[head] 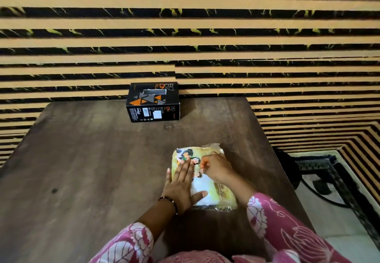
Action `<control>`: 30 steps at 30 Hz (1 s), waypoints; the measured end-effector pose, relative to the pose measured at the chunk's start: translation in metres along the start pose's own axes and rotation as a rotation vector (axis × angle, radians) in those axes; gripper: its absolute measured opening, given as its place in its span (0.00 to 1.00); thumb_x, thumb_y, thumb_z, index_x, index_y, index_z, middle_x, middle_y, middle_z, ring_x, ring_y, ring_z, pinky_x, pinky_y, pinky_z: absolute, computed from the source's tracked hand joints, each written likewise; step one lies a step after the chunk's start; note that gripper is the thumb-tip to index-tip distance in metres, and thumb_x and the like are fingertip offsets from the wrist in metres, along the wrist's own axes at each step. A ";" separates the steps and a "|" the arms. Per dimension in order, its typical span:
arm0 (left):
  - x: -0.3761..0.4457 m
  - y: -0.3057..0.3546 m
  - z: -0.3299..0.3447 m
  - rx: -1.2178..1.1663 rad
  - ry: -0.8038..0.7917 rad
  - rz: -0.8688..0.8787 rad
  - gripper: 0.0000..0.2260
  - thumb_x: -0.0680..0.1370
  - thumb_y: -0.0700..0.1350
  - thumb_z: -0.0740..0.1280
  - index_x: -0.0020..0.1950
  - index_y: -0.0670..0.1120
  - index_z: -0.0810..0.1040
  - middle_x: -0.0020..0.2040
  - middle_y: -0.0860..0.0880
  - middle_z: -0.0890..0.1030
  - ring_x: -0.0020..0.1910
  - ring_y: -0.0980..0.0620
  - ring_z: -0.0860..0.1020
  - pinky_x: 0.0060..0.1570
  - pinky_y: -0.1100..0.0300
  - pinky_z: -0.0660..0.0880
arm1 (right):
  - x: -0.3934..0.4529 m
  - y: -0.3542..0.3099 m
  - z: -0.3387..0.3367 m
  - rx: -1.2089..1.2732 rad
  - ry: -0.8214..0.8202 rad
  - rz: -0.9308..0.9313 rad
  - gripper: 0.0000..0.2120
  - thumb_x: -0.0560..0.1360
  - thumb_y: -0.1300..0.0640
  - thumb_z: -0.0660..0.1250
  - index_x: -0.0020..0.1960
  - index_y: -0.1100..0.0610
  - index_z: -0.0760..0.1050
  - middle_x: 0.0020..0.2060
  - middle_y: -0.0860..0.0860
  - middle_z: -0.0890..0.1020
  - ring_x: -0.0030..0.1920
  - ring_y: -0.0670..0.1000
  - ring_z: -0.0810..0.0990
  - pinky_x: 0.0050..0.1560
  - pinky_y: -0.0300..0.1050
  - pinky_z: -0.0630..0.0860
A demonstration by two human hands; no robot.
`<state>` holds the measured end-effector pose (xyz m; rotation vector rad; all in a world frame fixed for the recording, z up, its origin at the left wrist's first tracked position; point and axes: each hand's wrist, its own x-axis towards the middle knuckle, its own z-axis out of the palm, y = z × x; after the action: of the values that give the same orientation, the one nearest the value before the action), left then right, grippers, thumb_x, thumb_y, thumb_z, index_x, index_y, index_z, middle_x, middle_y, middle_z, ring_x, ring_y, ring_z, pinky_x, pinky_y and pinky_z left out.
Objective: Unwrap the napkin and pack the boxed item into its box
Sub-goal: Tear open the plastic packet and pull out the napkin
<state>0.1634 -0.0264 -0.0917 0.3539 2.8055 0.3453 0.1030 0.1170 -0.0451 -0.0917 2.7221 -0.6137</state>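
A napkin pack (213, 190) in a clear plastic wrapper with yellow print and pictures lies on the dark wooden table (92, 160), near its right front. My left hand (181, 184) lies flat on the pack's left half, fingers spread and pointing away from me. My right hand (216, 167) sits over the pack's upper part with fingers curled, pinching the wrapper at its top surface. A black box (153, 101) with orange and grey triangles stands shut at the table's far edge, well beyond both hands.
A wall (185, 26) of tan and black marbled stripes rises right behind the table. To the right, the table edge drops to a floor with a patterned rug (333, 180) and a dark cable.
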 end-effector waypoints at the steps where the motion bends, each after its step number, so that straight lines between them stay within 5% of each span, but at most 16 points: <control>1: -0.001 0.000 0.000 0.001 0.006 0.002 0.47 0.63 0.75 0.36 0.75 0.50 0.34 0.77 0.53 0.35 0.75 0.53 0.35 0.72 0.42 0.36 | -0.001 0.004 -0.003 0.166 -0.034 0.015 0.06 0.71 0.60 0.65 0.37 0.51 0.76 0.43 0.49 0.81 0.47 0.51 0.77 0.51 0.45 0.75; 4: -0.001 -0.001 0.001 -0.004 0.016 0.011 0.49 0.62 0.77 0.34 0.75 0.50 0.34 0.77 0.53 0.36 0.75 0.53 0.35 0.72 0.42 0.35 | -0.010 0.017 -0.018 0.712 -0.101 0.075 0.09 0.74 0.62 0.66 0.37 0.53 0.73 0.35 0.49 0.76 0.38 0.48 0.72 0.41 0.42 0.70; 6: 0.000 -0.003 0.002 -0.008 0.014 0.011 0.49 0.62 0.77 0.35 0.75 0.50 0.33 0.77 0.53 0.35 0.75 0.53 0.35 0.71 0.42 0.35 | -0.015 0.022 -0.021 0.808 -0.104 0.104 0.06 0.73 0.57 0.68 0.39 0.54 0.74 0.38 0.53 0.78 0.40 0.50 0.74 0.43 0.44 0.72; 8: 0.000 -0.003 0.001 -0.003 0.009 0.017 0.47 0.64 0.76 0.37 0.75 0.50 0.33 0.77 0.53 0.35 0.75 0.53 0.35 0.71 0.42 0.35 | -0.017 0.023 -0.021 0.723 -0.095 0.085 0.11 0.69 0.52 0.73 0.39 0.53 0.71 0.39 0.52 0.77 0.41 0.51 0.74 0.44 0.45 0.72; 13: 0.000 -0.006 -0.006 0.030 -0.003 0.045 0.51 0.61 0.78 0.34 0.75 0.49 0.33 0.75 0.54 0.32 0.74 0.54 0.34 0.70 0.42 0.33 | -0.028 0.030 -0.013 -0.020 0.033 -0.049 0.25 0.59 0.40 0.74 0.48 0.50 0.68 0.52 0.49 0.72 0.55 0.50 0.69 0.52 0.46 0.71; 18: 0.001 -0.006 -0.004 0.033 0.014 0.053 0.51 0.59 0.77 0.30 0.76 0.49 0.35 0.71 0.55 0.30 0.70 0.58 0.31 0.69 0.43 0.32 | -0.034 0.015 0.001 -0.049 0.118 0.094 0.19 0.68 0.53 0.68 0.58 0.54 0.71 0.58 0.52 0.73 0.60 0.54 0.71 0.56 0.47 0.73; 21: 0.000 -0.008 -0.006 0.049 0.013 0.060 0.49 0.61 0.76 0.33 0.76 0.49 0.35 0.71 0.55 0.31 0.71 0.57 0.32 0.68 0.45 0.31 | -0.035 0.017 -0.007 0.111 0.201 0.237 0.12 0.71 0.60 0.67 0.54 0.53 0.76 0.51 0.51 0.80 0.49 0.52 0.79 0.44 0.43 0.77; 25: 0.005 -0.022 -0.015 0.104 -0.011 0.087 0.53 0.56 0.79 0.31 0.74 0.50 0.32 0.73 0.51 0.31 0.74 0.49 0.33 0.67 0.45 0.27 | -0.045 0.051 -0.026 0.941 0.249 0.492 0.05 0.72 0.67 0.66 0.44 0.60 0.78 0.34 0.54 0.79 0.33 0.52 0.77 0.29 0.39 0.71; 27: 0.008 -0.031 -0.025 0.122 0.014 0.069 0.54 0.54 0.81 0.31 0.71 0.49 0.29 0.73 0.50 0.31 0.72 0.49 0.30 0.66 0.45 0.27 | -0.053 0.074 -0.028 1.069 0.236 0.573 0.04 0.72 0.67 0.67 0.46 0.61 0.77 0.31 0.55 0.77 0.28 0.51 0.73 0.26 0.37 0.69; 30: 0.009 -0.032 -0.041 0.110 0.075 0.017 0.47 0.70 0.72 0.52 0.69 0.47 0.27 0.72 0.51 0.29 0.72 0.50 0.30 0.69 0.44 0.31 | -0.060 0.091 -0.021 1.019 0.222 0.632 0.13 0.66 0.65 0.73 0.49 0.61 0.74 0.35 0.56 0.79 0.31 0.53 0.74 0.31 0.41 0.70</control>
<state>0.1354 -0.0618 -0.0642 0.3972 2.9043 0.2125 0.1531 0.2159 -0.0472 1.0636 2.0759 -1.7180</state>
